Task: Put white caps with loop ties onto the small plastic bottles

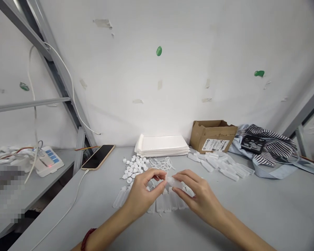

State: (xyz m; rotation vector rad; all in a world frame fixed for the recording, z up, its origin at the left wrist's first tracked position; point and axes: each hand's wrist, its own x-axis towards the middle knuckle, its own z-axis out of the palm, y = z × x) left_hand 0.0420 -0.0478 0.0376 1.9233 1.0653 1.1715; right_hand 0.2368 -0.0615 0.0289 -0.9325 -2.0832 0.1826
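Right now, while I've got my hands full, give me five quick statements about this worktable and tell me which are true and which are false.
1. The right hand holds a translucent bottle. True.
2. The left hand lies flat on the table. False: it is raised, with thumb and fingertips close to the bottle's tip.
3. The phone lies to the right of the cardboard box. False: the phone is left of the box.
4. A white cable runs from the phone's near end. True.
5. The small white caps are piled on top of the white stack. False: they lie on the table, in front and to the left of the stack.
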